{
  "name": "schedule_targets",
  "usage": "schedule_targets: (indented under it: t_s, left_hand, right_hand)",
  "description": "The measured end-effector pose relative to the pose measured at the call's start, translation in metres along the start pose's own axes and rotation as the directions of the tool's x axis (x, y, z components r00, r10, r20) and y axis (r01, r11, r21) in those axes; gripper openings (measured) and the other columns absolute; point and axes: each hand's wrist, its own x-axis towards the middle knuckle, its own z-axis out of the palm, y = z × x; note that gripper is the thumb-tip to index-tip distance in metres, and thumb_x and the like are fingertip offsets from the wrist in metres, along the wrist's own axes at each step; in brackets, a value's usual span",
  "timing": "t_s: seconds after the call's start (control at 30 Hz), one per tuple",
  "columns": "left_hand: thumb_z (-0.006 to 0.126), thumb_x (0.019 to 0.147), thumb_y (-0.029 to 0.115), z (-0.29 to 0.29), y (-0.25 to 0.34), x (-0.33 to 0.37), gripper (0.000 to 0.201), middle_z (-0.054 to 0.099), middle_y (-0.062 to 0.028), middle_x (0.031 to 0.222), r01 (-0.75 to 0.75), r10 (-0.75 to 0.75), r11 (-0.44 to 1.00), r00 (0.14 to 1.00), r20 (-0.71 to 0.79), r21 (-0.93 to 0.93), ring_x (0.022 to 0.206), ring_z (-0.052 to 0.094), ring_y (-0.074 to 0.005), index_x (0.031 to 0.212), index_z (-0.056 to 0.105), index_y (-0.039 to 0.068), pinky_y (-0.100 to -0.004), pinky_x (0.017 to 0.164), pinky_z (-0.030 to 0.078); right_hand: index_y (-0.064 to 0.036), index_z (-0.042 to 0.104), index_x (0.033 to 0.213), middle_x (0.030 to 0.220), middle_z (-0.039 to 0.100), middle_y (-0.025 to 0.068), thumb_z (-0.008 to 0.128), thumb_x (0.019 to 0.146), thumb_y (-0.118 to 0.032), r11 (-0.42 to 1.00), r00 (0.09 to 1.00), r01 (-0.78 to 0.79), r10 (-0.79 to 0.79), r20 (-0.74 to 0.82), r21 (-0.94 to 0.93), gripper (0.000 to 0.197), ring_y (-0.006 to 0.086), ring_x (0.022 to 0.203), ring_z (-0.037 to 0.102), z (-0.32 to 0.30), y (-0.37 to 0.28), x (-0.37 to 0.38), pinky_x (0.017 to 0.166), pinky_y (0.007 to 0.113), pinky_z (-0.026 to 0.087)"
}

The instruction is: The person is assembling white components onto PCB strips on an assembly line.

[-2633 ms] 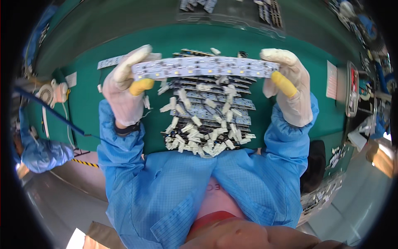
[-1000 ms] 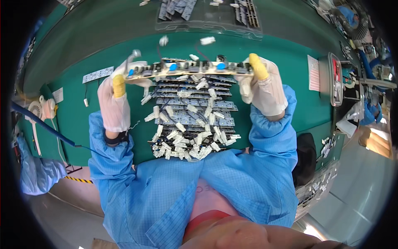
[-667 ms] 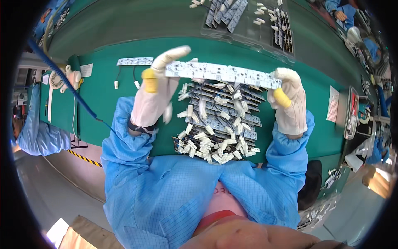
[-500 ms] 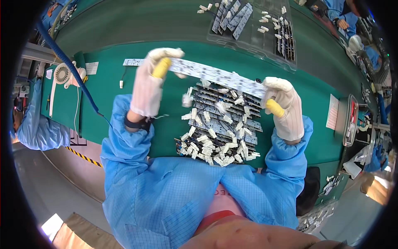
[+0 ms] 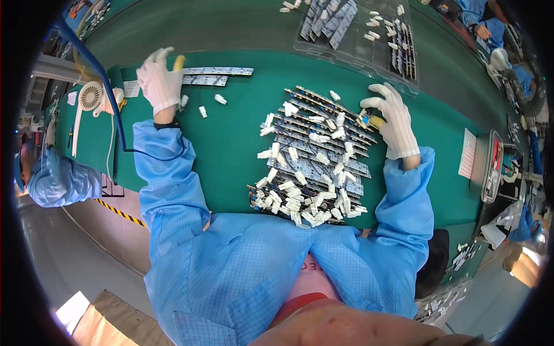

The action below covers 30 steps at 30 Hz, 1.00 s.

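Observation:
A pile of long dark circuit strips [image 5: 314,164], strewn with small white connectors, lies on the green mat [image 5: 231,150] in front of me. My right hand [image 5: 395,124], in a white glove with a yellow finger cot, pinches the far right end of the top strip of that pile. My left hand [image 5: 157,81], gloved the same way, is stretched out to the far left. Its fingers are spread beside the left end of a pale populated strip [image 5: 218,71], which lies flat on the mat over a second strip [image 5: 205,81].
A clear tray [image 5: 352,29] of strips and white connectors sits beyond the mat. Loose connectors [image 5: 220,99] lie near the left strips. A small white fan [image 5: 89,95] and a blue hose [image 5: 107,81] are at left, where another person's blue sleeve [image 5: 57,179] shows. A red-rimmed tray [image 5: 493,167] stands at right.
The pale strip that both hands held up over the pile has been carried left and laid on the mat. My right hand let go of it and dropped onto the pile's far end.

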Motion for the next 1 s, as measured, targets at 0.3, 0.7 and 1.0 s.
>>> schedule_targets:
  t_s: [0.3,0.7,1.0]
  left_hand:
    - [0.070,0.083,0.021,-0.134,0.130,-0.031,0.048,0.061,-0.0135,0.119,0.195,0.536,-0.072,0.835,0.127,-0.978,0.115,0.055,-0.0293,0.124,0.055,0.001,-0.0373,0.103,0.038]
    - [0.074,0.075,0.024,-0.131,0.169,-0.079,0.040,0.071,-0.0066,0.087,0.332,0.419,-0.142,0.873,0.247,-0.932,0.075,0.068,-0.0191,0.110,0.065,0.007,-0.0252,0.070,0.049]
    - [0.079,0.066,0.024,-0.131,0.159,-0.081,0.042,0.069,-0.0074,0.096,0.384,0.370,-0.117,0.873,0.318,-0.916,0.079,0.068,-0.0201,0.102,0.068,0.007,-0.0284,0.073,0.052]
  right_hand:
    - [0.0009,0.056,0.108,0.101,0.062,0.0095,0.076,0.077,-0.009,0.515,0.945,-0.034,0.296,-0.140,0.857,0.038,0.0155,0.086,0.061,-0.079,-0.081,-0.005,0.075,0.027,0.050]
    - [-0.0007,0.063,0.083,0.060,0.060,0.0028,0.064,0.090,-0.031,0.322,0.891,-0.444,0.260,0.373,0.836,0.031,0.0085,0.045,0.053,-0.075,-0.101,-0.003,0.044,0.021,0.042]
    - [0.0010,0.047,0.127,0.089,0.063,0.0110,0.070,0.084,-0.035,0.116,0.952,-0.259,0.199,0.233,0.959,0.061,0.0101,0.063,0.057,-0.058,-0.111,-0.008,0.052,0.020,0.044]
